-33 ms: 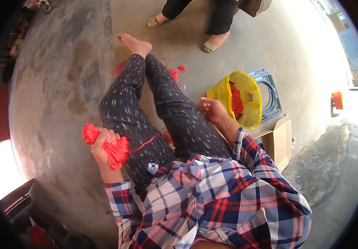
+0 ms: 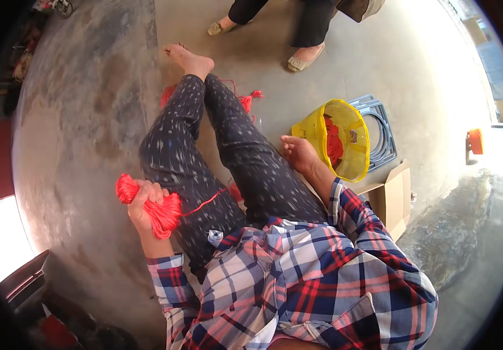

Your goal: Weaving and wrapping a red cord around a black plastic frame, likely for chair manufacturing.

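The left hand (image 2: 145, 205) wraps snugly around a red cord bundle (image 2: 167, 216) beside the patterned trousers (image 2: 231, 125), its strand (image 2: 205, 202) running across one thigh, where a shifted knee could snag it. Farther off, the right hand (image 2: 301, 154) curls near a yellow bucket (image 2: 310, 125) a stray knock might tip; whether those fingers hold anything, I cannot tell from here.

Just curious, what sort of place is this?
Perhaps a simple workshop or storeroom, though I can't be sure. The floor is bare and stained, a yellow bucket holds red cord, and an open cardboard box sits nearby.
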{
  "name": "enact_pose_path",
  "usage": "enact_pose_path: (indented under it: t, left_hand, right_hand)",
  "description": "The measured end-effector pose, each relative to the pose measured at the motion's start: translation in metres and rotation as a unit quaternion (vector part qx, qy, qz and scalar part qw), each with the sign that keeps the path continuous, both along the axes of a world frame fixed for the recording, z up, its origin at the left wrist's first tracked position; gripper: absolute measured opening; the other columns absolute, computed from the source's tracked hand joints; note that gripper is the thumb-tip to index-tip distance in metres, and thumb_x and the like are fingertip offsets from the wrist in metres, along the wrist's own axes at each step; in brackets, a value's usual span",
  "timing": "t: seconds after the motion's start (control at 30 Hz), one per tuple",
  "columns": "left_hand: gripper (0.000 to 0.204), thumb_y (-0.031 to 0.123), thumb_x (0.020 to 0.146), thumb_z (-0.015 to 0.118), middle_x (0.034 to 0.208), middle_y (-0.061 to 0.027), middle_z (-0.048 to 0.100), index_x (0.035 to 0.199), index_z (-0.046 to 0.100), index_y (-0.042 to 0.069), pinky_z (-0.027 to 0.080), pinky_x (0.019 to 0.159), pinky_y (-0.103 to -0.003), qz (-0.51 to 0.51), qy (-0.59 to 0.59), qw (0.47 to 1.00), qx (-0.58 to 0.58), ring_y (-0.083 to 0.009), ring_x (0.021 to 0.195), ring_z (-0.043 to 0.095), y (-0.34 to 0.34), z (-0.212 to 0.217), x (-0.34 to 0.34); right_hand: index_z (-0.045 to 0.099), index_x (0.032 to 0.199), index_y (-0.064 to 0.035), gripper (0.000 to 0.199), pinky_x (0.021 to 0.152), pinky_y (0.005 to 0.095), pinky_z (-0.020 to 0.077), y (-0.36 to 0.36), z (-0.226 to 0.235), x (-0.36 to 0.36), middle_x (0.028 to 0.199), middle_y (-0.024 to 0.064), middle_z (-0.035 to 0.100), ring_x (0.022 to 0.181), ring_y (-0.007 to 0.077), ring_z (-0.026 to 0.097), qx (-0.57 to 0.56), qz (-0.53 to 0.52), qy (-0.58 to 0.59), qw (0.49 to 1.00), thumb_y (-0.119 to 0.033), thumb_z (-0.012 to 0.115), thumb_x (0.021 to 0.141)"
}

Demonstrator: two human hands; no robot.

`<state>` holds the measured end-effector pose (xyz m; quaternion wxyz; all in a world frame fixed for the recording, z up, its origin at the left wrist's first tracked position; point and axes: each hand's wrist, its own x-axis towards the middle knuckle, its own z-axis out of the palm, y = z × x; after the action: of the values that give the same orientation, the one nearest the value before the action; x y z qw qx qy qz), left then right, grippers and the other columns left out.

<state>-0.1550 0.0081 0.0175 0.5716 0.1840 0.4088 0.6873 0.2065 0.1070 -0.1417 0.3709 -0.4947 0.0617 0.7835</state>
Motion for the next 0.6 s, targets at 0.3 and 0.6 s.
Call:
enact_pose_path:
  t: [0.3, 0.6]
  left_hand:
    - [0.007, 0.011, 0.094, 0.052, 0.067, -0.0025, 0.047, 0.091, 0.051, 0.005, 0.047, 0.068, -0.030, -0.032, 0.004, 0.999, -0.033, -0.0131, 0.062, 0.049, -0.005, 0.016, -0.005]
    - [0.005, 0.008, 0.091, 0.054, 0.065, -0.0031, 0.045, 0.092, 0.050, 0.005, 0.047, 0.064, -0.031, -0.004, -0.002, 0.998, -0.070, -0.0139, 0.058, 0.046, -0.001, 0.015, 0.000]
  right_hand:
    - [0.062, 0.108, -0.0065, 0.027, 0.066, 0.0297, 0.0468, 0.087, -0.054, -0.063, 0.087, 0.0067, 0.064, 0.075, 0.0160, 0.059, 0.139, 0.266, -0.238, 0.924, -0.022, 0.062, 0.085]
    - [0.062, 0.120, -0.0070, 0.046, 0.087, 0.0411, 0.0496, 0.156, -0.156, -0.105, 0.103, 0.0210, 0.067, 0.097, 0.0364, 0.064, 0.309, 0.358, -0.525, 0.708, -0.032, 0.062, 0.081]
